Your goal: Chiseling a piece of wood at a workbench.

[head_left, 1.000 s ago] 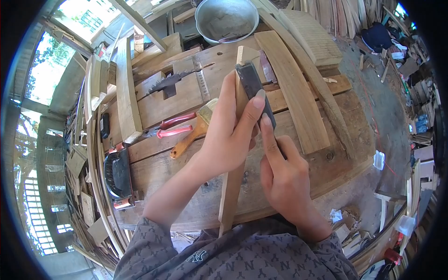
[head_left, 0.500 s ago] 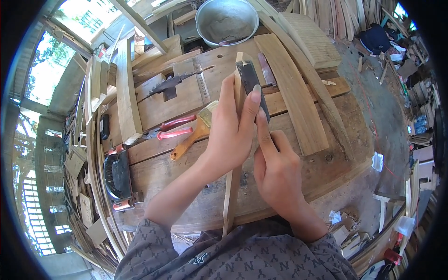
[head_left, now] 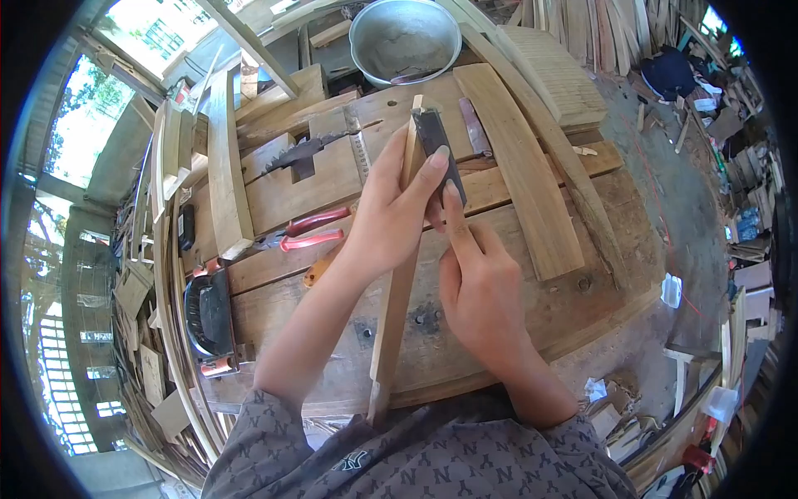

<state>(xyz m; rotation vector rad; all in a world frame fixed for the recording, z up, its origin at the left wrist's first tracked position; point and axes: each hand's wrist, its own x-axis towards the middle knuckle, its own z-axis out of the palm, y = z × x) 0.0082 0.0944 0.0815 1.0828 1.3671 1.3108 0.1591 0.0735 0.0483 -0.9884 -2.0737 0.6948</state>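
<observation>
My left hand (head_left: 386, 212) is wrapped around a long, narrow wooden strip (head_left: 394, 312), which slants from the bench's middle down toward my shirt. Against the strip's upper end lies a flat black bar (head_left: 432, 135), shaped like a file, with my left thumb pressing on its face. My right hand (head_left: 486, 287) grips the bar's lower end, index finger stretched along it and the other fingers curled; whether it has a handle is hidden. Left of my left forearm lie red-handled pliers (head_left: 316, 220) and a brush with a wooden handle (head_left: 315, 273), mostly covered by my arm.
The wooden bench (head_left: 532, 320) carries a curved plank (head_left: 524, 179) at the right and a metal basin (head_left: 405, 41) at the far edge. A dark jagged blade (head_left: 303, 152) lies beyond the pliers. A black hand plane (head_left: 208, 312) sits at the left edge.
Both hands have shifted left with the strip and black bar. The strip's near end has swung left, and my left hand now covers more of the brush.
</observation>
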